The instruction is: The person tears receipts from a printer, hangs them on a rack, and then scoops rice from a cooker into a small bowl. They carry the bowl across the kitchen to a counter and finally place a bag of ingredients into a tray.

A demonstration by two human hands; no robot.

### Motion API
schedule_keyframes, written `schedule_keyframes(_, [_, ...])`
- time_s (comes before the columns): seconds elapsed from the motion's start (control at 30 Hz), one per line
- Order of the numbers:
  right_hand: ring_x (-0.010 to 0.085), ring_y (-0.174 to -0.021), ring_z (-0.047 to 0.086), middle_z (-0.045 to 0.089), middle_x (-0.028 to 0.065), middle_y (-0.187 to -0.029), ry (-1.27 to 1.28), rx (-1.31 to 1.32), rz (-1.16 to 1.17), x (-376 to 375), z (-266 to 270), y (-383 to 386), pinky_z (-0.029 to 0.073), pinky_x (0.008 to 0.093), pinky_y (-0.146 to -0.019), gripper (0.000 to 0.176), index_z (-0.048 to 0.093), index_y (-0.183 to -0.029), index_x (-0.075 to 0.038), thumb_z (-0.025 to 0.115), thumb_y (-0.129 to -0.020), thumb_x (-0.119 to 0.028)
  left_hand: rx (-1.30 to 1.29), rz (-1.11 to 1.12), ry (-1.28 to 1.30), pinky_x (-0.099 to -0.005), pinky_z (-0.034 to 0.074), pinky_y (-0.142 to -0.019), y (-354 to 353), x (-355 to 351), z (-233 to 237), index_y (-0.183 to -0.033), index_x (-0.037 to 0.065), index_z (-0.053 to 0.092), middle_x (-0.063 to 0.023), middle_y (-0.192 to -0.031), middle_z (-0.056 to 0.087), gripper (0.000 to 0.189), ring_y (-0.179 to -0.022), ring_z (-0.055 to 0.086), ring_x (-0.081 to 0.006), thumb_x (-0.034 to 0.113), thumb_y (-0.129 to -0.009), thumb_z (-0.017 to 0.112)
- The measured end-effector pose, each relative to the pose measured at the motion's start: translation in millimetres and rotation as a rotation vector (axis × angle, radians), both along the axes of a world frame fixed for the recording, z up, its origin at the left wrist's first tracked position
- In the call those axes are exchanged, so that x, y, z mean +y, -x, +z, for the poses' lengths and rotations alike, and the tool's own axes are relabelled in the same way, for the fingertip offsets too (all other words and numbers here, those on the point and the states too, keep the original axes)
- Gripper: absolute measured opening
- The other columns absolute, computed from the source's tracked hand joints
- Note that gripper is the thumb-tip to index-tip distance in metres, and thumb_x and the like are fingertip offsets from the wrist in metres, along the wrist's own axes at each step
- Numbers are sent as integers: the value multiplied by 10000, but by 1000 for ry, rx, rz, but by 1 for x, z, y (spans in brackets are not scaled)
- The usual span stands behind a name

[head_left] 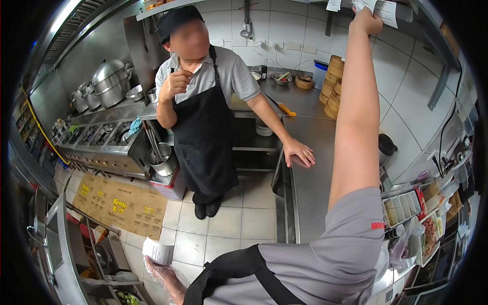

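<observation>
My right hand (367,21) is raised at the top right, its fingers closed on a white paper slip (385,12) below a shelf edge. Low in the view, my left hand (165,277), in a clear plastic glove, holds a curled printed paper slip (160,252). Another small slip (333,5) hangs to the left of my right hand. Across from me stands a co-worker in a black apron (203,137), one hand (299,151) flat on the steel counter (317,198) and the other raised near the chest.
A stove (104,152) with steel pots (111,84) is at the left. Flattened cardboard (119,203) lies on the tiled floor. Bamboo steamers (333,84) and an orange-handled tool (287,109) rest on the back counter. Food trays (401,209) stand at the right.
</observation>
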State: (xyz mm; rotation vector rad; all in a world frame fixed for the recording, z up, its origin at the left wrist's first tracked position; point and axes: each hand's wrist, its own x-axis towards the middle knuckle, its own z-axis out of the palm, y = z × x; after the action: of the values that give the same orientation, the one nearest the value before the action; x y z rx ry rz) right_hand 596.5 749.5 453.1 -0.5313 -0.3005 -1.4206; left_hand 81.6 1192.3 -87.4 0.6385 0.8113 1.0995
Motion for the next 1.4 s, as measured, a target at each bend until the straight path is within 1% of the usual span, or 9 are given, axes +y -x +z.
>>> schedule_keyframes(0.1, [260, -637, 606, 542, 254, -875, 69, 38, 28, -4, -5, -2, 580, 287, -504, 172, 467, -822, 186, 452, -665, 118, -9, 1, 3, -413, 362, -902, -6, 0, 1, -1201, 38, 408, -124, -1200, 447, 525, -1074, 451, -261, 385, -819, 502])
schedule_keyframes(0.37, [261, -552, 595, 555, 277, -863, -236, 211, 190, 1, 7, 14, 483, 245, -413, 198, 486, -878, 171, 440, -699, 102, -23, -123, -50, -410, 369, -894, -21, 2, 0, -1212, 42, 392, -124, -1216, 429, 527, -1090, 439, -255, 381, -824, 502])
schedule_keyframes(0.43, [260, -593, 594, 561, 249, -841, -282, 242, 193, -1, 12, 12, 481, 286, -486, 173, 514, -862, 122, 522, -703, 53, -57, -163, -47, -412, 369, -892, -22, -8, 14, -1212, 39, 396, -124, -1216, 432, 538, -1088, 442, -259, 388, -818, 507])
schedule_keyframes(0.5, [373, -885, 554, 570, 298, -893, -57, 581, -300, -3, 10, 8, 429, 408, -763, 317, 552, -903, 99, 587, -703, -145, -44, -175, -63, -413, 369, -891, -17, -7, 11, -1211, 37, 398, -127, -1215, 433, 544, -1086, 443, -260, 393, -816, 509])
schedule_keyframes(0.53, [366, -789, 590, 606, 260, -787, -145, 474, -407, 4, 10, 3, 449, 408, -700, 255, 601, -802, 88, 523, -711, -137, -32, -185, -76, -414, 369, -890, -15, -7, 9, -1211, 35, 400, -129, -1214, 434, 550, -1085, 445, -262, 398, -813, 511])
schedule_keyframes(0.77, [340, -785, 588, 619, 204, -817, -2, 449, -442, 15, 0, 4, 443, 391, -703, 220, 609, -816, 30, 566, -698, -151, -21, -206, -60, -413, 371, -882, -4, 0, -9, -1202, 24, 401, -142, -1203, 437, 557, -1069, 451, -266, 409, -812, 506])
schedule_keyframes(0.87, [293, -663, 550, 586, 166, -695, 11, 276, -430, 13, -3, -8, 422, 377, -647, 175, 546, -696, 23, 617, -662, -133, 2, -156, -81, -414, 373, -873, -6, 0, -9, -1189, 18, 399, -142, -1190, 442, 550, -1057, 455, -268, 410, -817, 499])
schedule_keyframes(1.33, [358, -722, 563, 591, 208, -735, 62, 363, -524, 3, -9, -4, 434, 411, -694, 178, 574, -727, 23, 602, -670, -143, 40, -248, -107, -397, 371, -869, -16, 2, -9, -1189, 23, 397, -132, -1172, 449, 554, -1040, 455, -257, 439, -829, 464])
schedule_keyframes(1.4, [344, -735, 554, 579, 185, -726, 16, 370, -935, 4, -12, -8, 427, 407, -697, 146, 566, -706, -3, 603, -669, -140, 27, -232, -99, -395, 369, -873, -20, 4, -14, -1192, 24, 395, -131, -1173, 450, 555, -1040, 458, -255, 439, -830, 462])
